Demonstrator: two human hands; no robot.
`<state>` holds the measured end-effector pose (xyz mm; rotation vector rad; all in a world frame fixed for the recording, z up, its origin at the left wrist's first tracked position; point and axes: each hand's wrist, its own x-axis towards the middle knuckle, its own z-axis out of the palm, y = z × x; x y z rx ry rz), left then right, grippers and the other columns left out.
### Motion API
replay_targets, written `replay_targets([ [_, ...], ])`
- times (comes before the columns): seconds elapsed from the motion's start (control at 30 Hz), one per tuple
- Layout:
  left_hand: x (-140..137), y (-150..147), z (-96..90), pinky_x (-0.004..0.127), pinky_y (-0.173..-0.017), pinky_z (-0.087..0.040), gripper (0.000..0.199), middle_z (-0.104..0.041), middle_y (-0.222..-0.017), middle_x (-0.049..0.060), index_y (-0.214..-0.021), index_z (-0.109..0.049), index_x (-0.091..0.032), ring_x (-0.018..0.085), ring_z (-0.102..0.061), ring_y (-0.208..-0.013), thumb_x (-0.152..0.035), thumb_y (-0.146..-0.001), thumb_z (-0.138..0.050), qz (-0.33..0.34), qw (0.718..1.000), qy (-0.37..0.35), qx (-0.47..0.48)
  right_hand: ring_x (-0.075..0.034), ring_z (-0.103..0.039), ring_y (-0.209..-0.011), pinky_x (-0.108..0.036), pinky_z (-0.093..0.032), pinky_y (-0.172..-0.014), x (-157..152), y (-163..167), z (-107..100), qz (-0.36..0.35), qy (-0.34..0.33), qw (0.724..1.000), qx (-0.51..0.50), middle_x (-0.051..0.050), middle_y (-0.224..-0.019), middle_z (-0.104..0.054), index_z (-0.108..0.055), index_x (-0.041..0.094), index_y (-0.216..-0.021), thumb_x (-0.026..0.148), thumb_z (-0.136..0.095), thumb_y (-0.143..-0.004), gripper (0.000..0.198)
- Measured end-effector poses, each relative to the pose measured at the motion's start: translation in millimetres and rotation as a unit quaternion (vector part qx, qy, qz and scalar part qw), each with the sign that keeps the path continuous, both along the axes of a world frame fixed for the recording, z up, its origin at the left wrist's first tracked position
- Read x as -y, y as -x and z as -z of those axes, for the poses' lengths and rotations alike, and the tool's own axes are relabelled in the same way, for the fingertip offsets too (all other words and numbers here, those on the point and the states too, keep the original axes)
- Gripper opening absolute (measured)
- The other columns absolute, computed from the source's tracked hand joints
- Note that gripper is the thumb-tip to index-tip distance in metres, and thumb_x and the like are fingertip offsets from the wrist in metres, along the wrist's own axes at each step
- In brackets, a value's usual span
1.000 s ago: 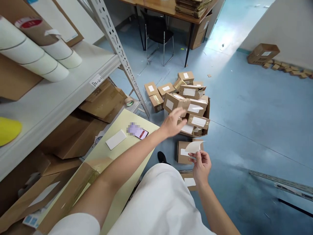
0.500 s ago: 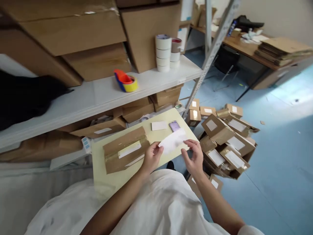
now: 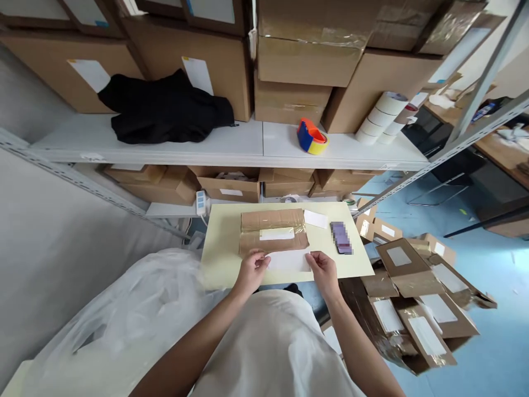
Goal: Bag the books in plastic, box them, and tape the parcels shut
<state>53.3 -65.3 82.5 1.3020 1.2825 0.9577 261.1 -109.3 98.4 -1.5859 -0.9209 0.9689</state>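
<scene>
White sheet (image 3: 289,261) was held above the table (image 3: 219,231), near the table's front edge. Left hand (image 3: 251,271): thumb and fingers pinched the left end of the sheet. Right hand (image 3: 323,269): thumb and fingers pinched the right end. The carton (image 3: 264,221) lay flat on the table just beyond the sheet and bore a pale strip (image 3: 276,234); contact between sheet and carton could not be determined. A white pad (image 3: 316,219) lay just beside the carton, on its right, with a phone (image 3: 341,240) further right. A tape dispenser (image 3: 311,138) rested on the shelf (image 3: 185,157) behind. Boxes (image 3: 407,270) were heaped at right.
</scene>
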Motion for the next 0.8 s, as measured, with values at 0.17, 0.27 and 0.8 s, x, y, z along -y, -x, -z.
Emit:
replay_targets([
  [0.17,-27.7,18.8,7.1,0.03,-0.067,-0.052,0.026,-0.068,-0.086,0.007,-0.072,-0.068,-0.016,0.02,-0.065,-0.079,-0.041,-0.077,-0.061,0.008,0.998,-0.03,-0.048,-0.013,-0.05,-0.056,-0.026,-0.039,-0.054,-30.6,12.4,7.8,-0.008,0.009,0.999,0.039,-0.001,-0.064,-0.063,-0.066,0.015,-0.076,0.058,-0.066,-0.073,0.043],
  [0.27,-55.8,21.3,11.7,0.031,-0.071,-0.051,0.022,-0.069,-0.076,0.004,-0.079,-0.069,-0.017,0.019,-0.065,-0.074,-0.036,-0.079,-0.058,0.026,0.998,-0.013,-0.057,-0.015,-0.052,-0.057,-0.027,-0.041,-0.056,-60.4,12.9,7.2,-0.025,0.01,0.995,0.095,-0.001,-0.062,-0.063,-0.068,0.015,-0.076,0.058,-0.063,-0.074,0.043],
  [0.8,-111.3,-1.7,-0.3,0.034,-0.084,-0.043,0.057,-0.074,-0.092,0.005,-0.126,-0.038,-0.017,0.023,-0.065,-0.106,-0.025,-0.078,-0.067,0.0,0.934,0.048,-0.355,-0.023,-0.066,-0.095,-0.032,-0.046,-0.075,-120.3,15.5,18.5,-0.038,0.202,0.909,0.363,-0.002,-0.095,-0.072,-0.046,0.024,-0.124,0.036,-0.058,-0.085,0.042],
])
